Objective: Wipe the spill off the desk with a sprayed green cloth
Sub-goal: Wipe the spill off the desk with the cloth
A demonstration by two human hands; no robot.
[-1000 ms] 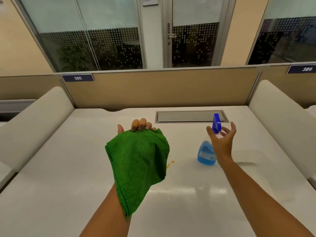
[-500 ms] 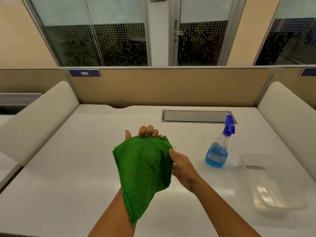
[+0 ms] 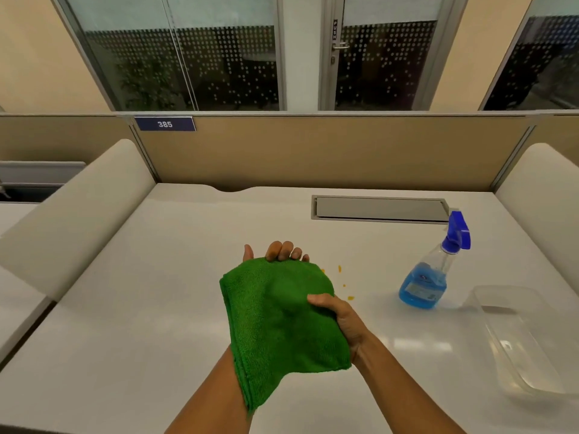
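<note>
green microfibre, the green cloth (image 3: 282, 321) hangs folded over the left hand (image 3: 275, 253), held up above the white worktop (image 3: 125, 308); the left fingers (image 3: 283, 249) curl over its top edge, closed on it, and its lower end drapes down past the left wrist. the right hand (image 3: 340, 314) grips the cloth's right edge, thumb pressed on the front face and the other fingers tucked behind the fabric. just right of the cloth, small orange spots of the spill (image 3: 344, 285) lie scattered on the worktop. further right a clear plastic container (image 3: 520, 339) lies near the worktop's edge. beside it, a little farther back, a spray bottle (image 3: 430, 277) with blue liquid and a blue trigger head stands upright, apart from both hands. behind that a grey cable hatch (image 3: 380, 208) is set flush in the worktop. at the back runs a tan divider panel (image 3: 313, 151) with a blue tag (image 3: 165, 124) reading 385, and glass doors beyond.
</note>
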